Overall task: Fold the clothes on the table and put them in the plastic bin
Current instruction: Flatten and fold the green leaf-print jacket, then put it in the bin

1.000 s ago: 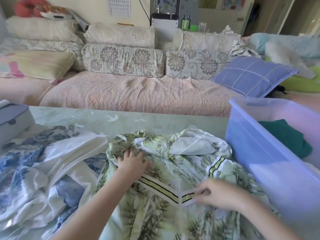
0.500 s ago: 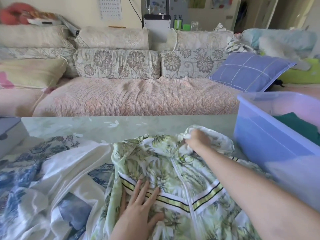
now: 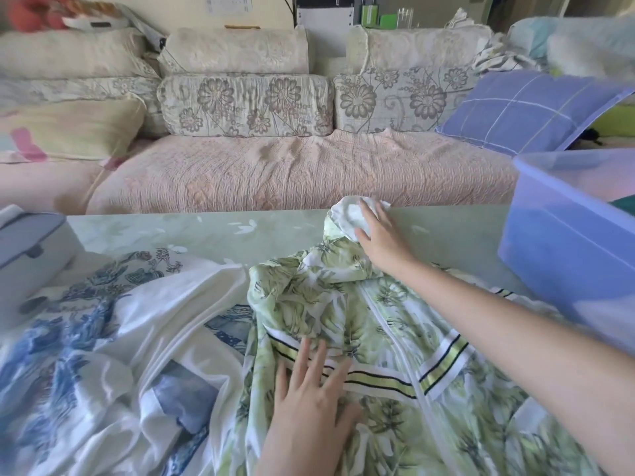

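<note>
Right hand has reached further out since half a second ago. The hood that sat bunched near the collar is now drawn out toward the far edge of the tabletop. Left hand stays low on the striped band, much where it was.

Hands: both open. Right lies with fingers spread over the hood cloth. Left is flat, palm down, pinning the chest of the jacket.

Jacket: green leaf print, front up, zip running down the middle. It lies in the middle of the tabletop, just beside the bin, and its left edge overlaps a blue and white garment. Not yet folded.

Step in hand, as I read it: spreading it flat before the first fold.
- Keep the left palm down as an anchor so the body does not creep forward.
- Smooth the hood out flat and centred on the zip line.
- The left shoulder is still rumpled and wants pulling square.
- Free the edge from the blue and white garment, or both may drag together.

Containers: plastic bin, translucent blue, at the right edge of the tabletop. One dark green garment shows inside; the rest of its inside is out of frame. Grey box at far left looks closed, so its contents are unknown.
</note>
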Available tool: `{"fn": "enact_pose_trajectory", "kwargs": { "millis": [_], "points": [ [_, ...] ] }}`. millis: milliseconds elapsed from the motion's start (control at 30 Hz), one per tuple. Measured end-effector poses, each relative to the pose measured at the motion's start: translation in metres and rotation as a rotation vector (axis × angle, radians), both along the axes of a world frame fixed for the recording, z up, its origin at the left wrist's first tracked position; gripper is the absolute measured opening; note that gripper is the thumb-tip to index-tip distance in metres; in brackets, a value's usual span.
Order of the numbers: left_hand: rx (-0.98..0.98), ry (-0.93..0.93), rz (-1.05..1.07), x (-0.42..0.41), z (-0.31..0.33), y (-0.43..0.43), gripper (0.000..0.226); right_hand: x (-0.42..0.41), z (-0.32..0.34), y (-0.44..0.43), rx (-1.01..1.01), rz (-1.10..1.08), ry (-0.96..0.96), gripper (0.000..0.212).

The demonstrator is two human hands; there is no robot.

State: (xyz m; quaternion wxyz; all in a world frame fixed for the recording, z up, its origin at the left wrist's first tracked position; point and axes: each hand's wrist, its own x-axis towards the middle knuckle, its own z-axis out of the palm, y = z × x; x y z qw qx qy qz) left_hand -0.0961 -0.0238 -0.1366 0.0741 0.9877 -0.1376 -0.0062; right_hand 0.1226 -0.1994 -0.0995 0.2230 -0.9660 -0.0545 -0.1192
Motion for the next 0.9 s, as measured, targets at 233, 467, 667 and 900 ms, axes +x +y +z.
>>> {"fn": "enact_pose_trajectory", "kwargs": {
  "millis": [233, 467, 667, 900],
  "points": [
    [-0.010, 0.004, 0.127, 0.003, 0.007, 0.011, 0.053, -0.018, -0.015, -0.071, 0.074, -0.323, 0.301, 0.064],
    [0.023, 0.108, 0.136, 0.003, 0.004, 0.004, 0.060, -0.052, -0.016, -0.117, 0.024, -0.289, 0.275, 0.009],
    [-0.064, 0.161, 0.124, 0.001, 0.009, 0.002, 0.067, -0.086, 0.003, -0.153, -0.487, -0.447, 0.415, 0.008],
    [-0.162, 0.054, 0.159, 0.005, 0.010, -0.006, 0.069, -0.119, -0.002, -0.134, -0.327, -0.021, 0.255, 0.054]
  ]
}}
